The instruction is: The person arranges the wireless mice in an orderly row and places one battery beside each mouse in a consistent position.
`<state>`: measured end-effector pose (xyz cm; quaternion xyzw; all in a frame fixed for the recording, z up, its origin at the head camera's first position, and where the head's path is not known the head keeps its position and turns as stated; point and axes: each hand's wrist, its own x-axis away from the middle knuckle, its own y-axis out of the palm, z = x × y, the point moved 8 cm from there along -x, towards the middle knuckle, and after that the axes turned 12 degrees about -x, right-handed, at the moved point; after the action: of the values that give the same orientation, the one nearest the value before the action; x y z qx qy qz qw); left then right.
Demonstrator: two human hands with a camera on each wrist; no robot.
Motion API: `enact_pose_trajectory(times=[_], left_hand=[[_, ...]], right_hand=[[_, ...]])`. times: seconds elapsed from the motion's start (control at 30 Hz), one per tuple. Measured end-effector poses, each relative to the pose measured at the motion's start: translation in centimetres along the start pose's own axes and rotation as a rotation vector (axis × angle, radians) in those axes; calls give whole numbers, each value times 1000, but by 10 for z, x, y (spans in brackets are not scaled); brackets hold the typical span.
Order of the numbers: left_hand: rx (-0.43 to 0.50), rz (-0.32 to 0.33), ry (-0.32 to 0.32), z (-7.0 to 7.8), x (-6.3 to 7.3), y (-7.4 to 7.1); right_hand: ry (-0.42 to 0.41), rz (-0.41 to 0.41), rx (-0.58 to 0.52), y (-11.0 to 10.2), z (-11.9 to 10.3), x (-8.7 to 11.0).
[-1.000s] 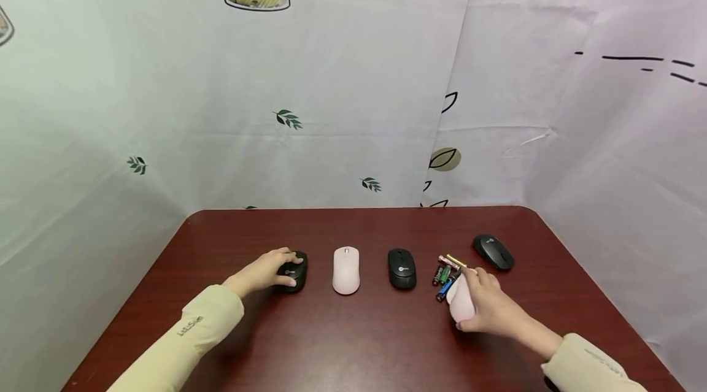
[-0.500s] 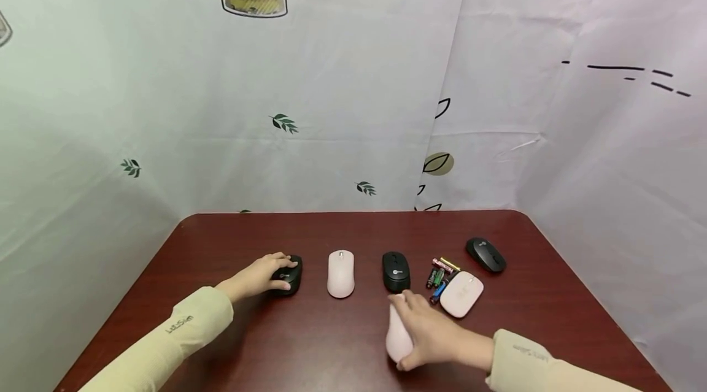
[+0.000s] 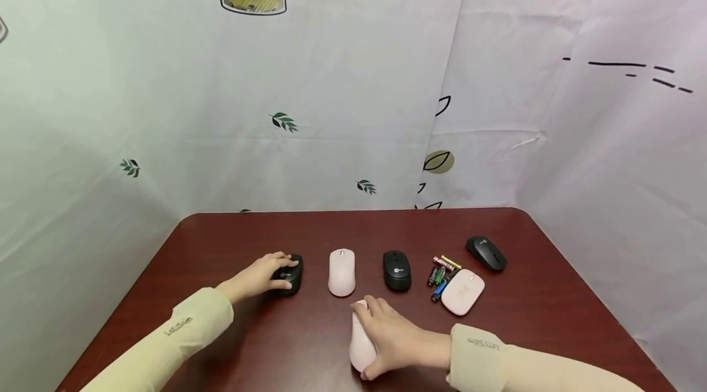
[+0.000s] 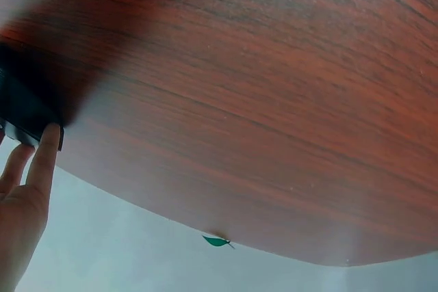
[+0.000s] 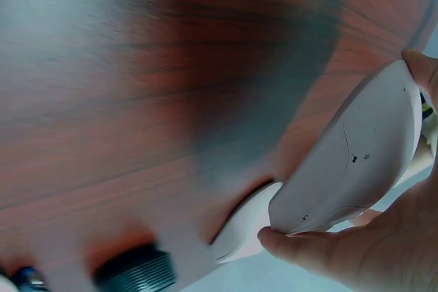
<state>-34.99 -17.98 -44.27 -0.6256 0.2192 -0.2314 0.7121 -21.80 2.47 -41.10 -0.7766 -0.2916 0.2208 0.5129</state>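
At the left of the table in the head view, my left hand [image 3: 255,277] holds a black computer mouse [image 3: 293,276] between thumb and fingers. Its dark body [image 4: 27,104] also shows at the left edge of the left wrist view. Nearer the front, my right hand [image 3: 396,338] grips a pale pink computer mouse [image 3: 361,346] by its two ends, tilted up on its side. The right wrist view shows this mouse's smooth shell [image 5: 356,148], with thumb and fingertips at opposite ends. A white mouse [image 3: 342,274] and another black mouse [image 3: 397,271] lie behind the right hand.
Several small batteries [image 3: 440,275] in mixed colours lie in a cluster on the right. Against them rests a flat pale pink mouse [image 3: 463,292], with a black mouse [image 3: 486,253] behind. A white printed cloth [image 3: 331,73] hangs beyond the dark red table [image 3: 232,232].
My right hand has carried the pale pink mouse leftward from beside the batteries to the table's front middle, uncovering the flat pale mouse there. My left hand stays on its black mouse.
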Motion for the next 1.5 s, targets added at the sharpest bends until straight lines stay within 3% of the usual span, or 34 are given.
enact_pose_trajectory(times=[0.2, 0.77, 1.13, 1.27, 1.5], left_hand=[[25, -37, -3, 0, -4, 2], [8, -13, 14, -3, -7, -2], [49, 16, 25, -6, -4, 0], [41, 24, 48, -4, -4, 0], [53, 1, 29, -3, -5, -2]], right_hand=[[-73, -16, 59, 10, -24, -21], [-200, -78, 170, 37, -74, -59], [-94, -132, 103, 47, -76, -94], [-72, -144, 100, 52, -77, -100], [-61, -137, 154, 61, -85, -105]])
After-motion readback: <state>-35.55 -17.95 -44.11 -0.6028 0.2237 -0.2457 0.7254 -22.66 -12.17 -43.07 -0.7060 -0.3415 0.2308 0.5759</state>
